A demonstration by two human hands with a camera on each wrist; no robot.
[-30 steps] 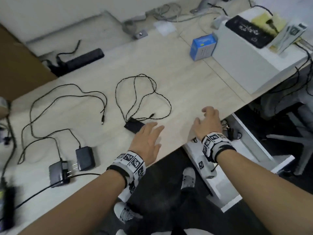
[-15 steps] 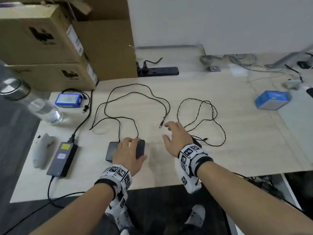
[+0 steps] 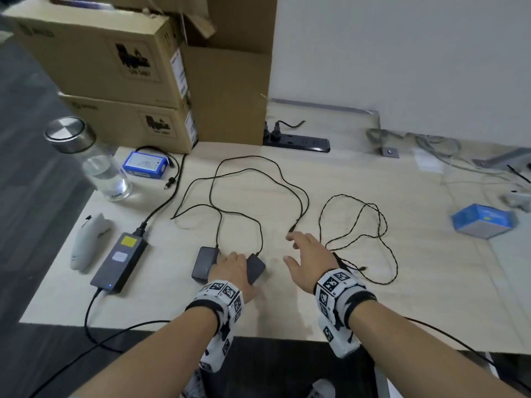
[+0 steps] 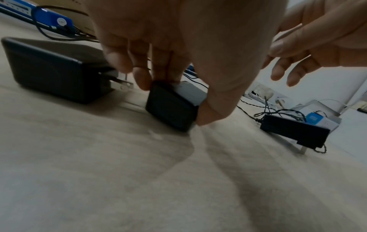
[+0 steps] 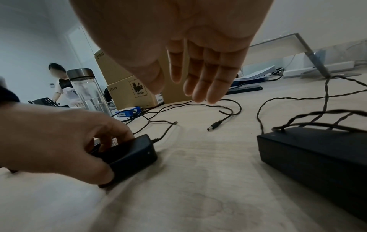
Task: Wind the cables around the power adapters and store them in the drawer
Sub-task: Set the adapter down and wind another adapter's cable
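Three black power adapters lie on the pale wooden desk [image 3: 431, 282], their thin cables spread loose behind them. My left hand [image 3: 230, 268] grips the middle adapter [image 3: 256, 268] [image 4: 170, 108] [image 5: 131, 155] between thumb and fingers. The left adapter [image 3: 204, 264] [image 4: 47, 70] lies beside it, its plug prongs facing the held one. My right hand [image 3: 309, 254] [image 5: 198, 78] hovers open above the desk, near the barrel plug [image 3: 293, 227] [image 5: 215, 124] of one cable. The third adapter [image 4: 294, 133] [image 5: 313, 153] sits under my right wrist, with a twisted cable [image 3: 373, 225].
Cardboard boxes [image 3: 129, 81] are stacked at the back left, with a glass bottle [image 3: 94, 162] and a blue device [image 3: 145, 164] near them. A laptop power brick [image 3: 119, 261] and a white controller [image 3: 86, 239] lie at left. A power strip [image 3: 298, 142] and a blue box [image 3: 484, 221] are farther off.
My view swung left from the drawer side to the desk centre. My left hand moved to the middle adapter and closed round it; my right hand came over the desk beside it.
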